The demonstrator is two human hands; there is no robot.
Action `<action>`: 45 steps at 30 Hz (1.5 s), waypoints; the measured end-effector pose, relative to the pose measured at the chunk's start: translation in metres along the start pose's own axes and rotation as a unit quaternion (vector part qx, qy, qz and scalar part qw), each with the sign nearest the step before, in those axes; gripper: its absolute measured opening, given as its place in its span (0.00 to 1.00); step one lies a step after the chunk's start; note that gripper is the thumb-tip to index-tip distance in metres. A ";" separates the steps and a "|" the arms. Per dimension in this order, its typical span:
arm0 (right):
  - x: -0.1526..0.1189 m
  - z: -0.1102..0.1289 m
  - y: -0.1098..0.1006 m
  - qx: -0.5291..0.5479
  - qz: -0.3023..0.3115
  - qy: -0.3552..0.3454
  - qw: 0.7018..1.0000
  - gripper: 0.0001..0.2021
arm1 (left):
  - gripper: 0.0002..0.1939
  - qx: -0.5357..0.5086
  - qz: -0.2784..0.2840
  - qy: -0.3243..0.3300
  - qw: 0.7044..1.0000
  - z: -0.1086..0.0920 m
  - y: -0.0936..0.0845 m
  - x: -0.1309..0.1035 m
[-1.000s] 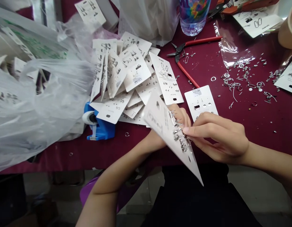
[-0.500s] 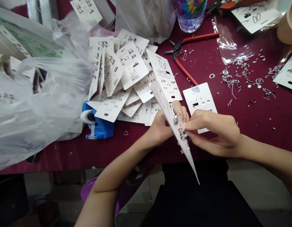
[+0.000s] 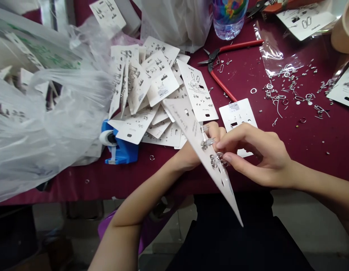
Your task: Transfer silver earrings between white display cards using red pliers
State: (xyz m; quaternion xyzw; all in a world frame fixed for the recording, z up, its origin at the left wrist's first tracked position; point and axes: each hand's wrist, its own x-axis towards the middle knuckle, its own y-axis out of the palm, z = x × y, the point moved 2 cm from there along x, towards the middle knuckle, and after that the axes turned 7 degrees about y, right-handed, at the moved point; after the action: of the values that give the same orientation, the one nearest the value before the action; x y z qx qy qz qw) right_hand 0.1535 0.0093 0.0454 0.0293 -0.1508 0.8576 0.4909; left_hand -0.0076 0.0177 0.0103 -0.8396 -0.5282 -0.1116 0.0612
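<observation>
Held at a steep tilt above the table's front edge is a white earring card (image 3: 188, 130) with small silver earrings (image 3: 215, 160) fixed to it. My left hand (image 3: 191, 152) is closed on the card from behind, its fingers partly hidden by it. My right hand (image 3: 259, 154) is at the card's right face, thumb and forefinger tips around a small silver earring there, slightly parted. Under that hand, another white card (image 3: 238, 113) lies on the table.
A pile of earring cards (image 3: 163, 86) lies to the left, beside a blue tape dispenser (image 3: 123, 148) and plastic bags (image 3: 64, 113). Red-handled pliers (image 3: 222, 82), a bottle (image 3: 229, 22) and scattered metal findings (image 3: 293, 90) lie farther back on the maroon tablecloth (image 3: 304, 146).
The card has turned so more of its earring side shows, and its top edge has moved left. My right thumb and forefinger have spread a little from a tight pinch.
</observation>
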 end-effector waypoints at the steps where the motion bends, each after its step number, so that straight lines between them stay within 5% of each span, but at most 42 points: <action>1: 0.001 0.000 -0.001 0.019 0.000 0.004 1.000 0.05 | 0.28 -0.079 0.032 0.003 0.996 0.002 0.001 0.001; 3: 0.002 0.001 -0.005 0.068 -0.004 0.015 0.998 0.05 | 0.24 -0.201 0.047 0.012 0.978 0.006 0.001 0.002; 5: 0.004 0.000 -0.010 0.119 -0.013 0.029 0.992 0.09 | 0.22 -0.211 0.000 0.016 0.977 0.010 -0.002 0.001; 13: 0.010 -0.005 -0.029 0.082 -0.039 0.042 0.995 0.08 | 0.19 0.065 -0.180 0.098 0.977 0.007 -0.014 -0.004; 28: 0.018 -0.023 -0.036 0.109 -0.111 0.067 0.985 0.04 | 0.05 0.150 -0.141 0.057 0.977 -0.009 -0.010 -0.007; 33: 0.018 -0.025 -0.035 0.140 -0.107 0.069 0.982 0.03 | 0.07 0.207 -0.152 0.090 0.962 -0.006 -0.006 -0.009; 36: 0.018 -0.027 -0.036 0.150 -0.118 0.090 0.978 0.05 | 0.12 0.284 -0.133 0.141 0.939 -0.007 -0.007 -0.008; 40: 0.022 -0.025 -0.046 0.172 -0.171 0.106 0.964 0.13 | 0.14 0.383 -0.183 0.262 0.867 -0.012 -0.018 -0.009; 45: 0.024 -0.014 -0.072 0.189 -0.273 0.052 0.942 0.15 | 0.06 0.417 -0.214 0.241 0.850 -0.027 -0.023 -0.005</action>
State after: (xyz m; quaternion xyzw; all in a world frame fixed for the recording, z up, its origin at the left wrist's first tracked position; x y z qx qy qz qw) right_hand 0.2033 0.0674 0.0535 0.1168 0.0540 0.7038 0.6986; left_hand -0.0339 0.0179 0.0348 -0.5482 -0.6605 -0.0902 0.5051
